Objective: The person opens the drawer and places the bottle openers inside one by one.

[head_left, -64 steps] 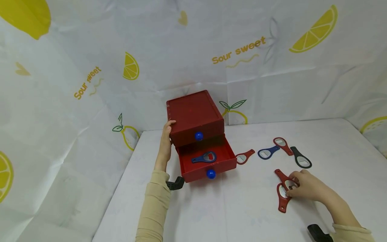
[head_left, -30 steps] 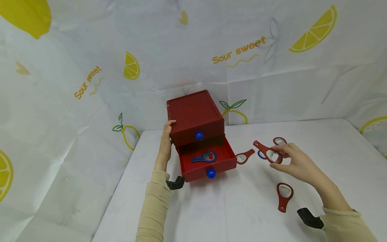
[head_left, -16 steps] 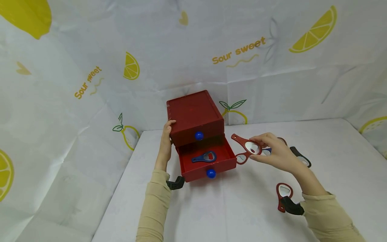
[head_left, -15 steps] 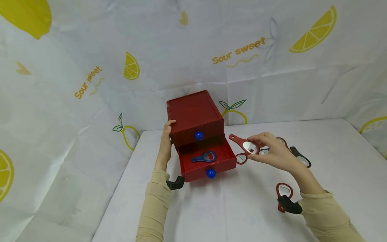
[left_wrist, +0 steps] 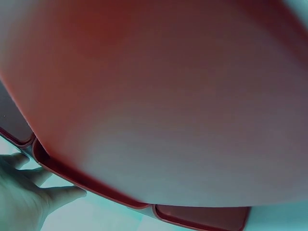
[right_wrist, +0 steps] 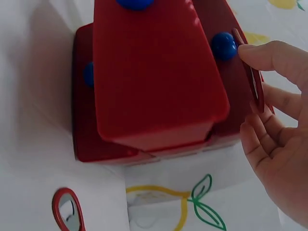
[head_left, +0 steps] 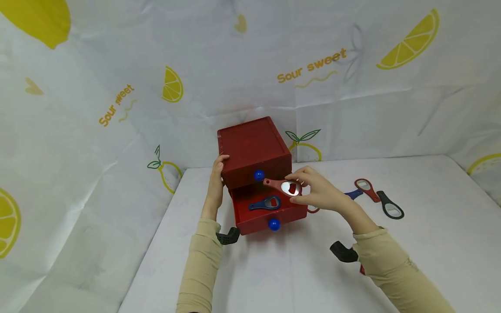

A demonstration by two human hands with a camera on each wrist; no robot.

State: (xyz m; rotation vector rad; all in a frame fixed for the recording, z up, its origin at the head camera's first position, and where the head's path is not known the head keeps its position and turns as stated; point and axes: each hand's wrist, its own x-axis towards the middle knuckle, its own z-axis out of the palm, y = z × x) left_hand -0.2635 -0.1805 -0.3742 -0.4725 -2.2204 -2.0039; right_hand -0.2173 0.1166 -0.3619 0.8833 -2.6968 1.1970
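Note:
A red drawer cabinet (head_left: 250,141) with blue knobs stands on the table, one drawer (head_left: 254,226) pulled out. My left hand (head_left: 214,187) rests along the cabinet's left side, its fingertips at the top edge; the left wrist view shows those fingers extended. Thumb and fingers of my right hand (head_left: 321,191) pinch the round end of a red bottle opener (head_left: 274,183), which hangs over the pulled-out drawer with its handle pointing left. In the right wrist view this bottle opener (right_wrist: 253,79) is seen edge-on. A blue bottle opener (head_left: 256,205) lies inside the drawer.
To the right on the table lie a blue opener (head_left: 354,194), partly hidden, a red opener (head_left: 368,189) and a black opener (head_left: 391,208). Another red opener (head_left: 313,209) shows beside the drawer; one more (head_left: 362,269) is mostly covered by the right forearm. A lemon-printed sheet stands behind.
The right hand picked up the red bottle opener from the table at right and carried it left, over the open drawer. The left hand stays at the cabinet's side.

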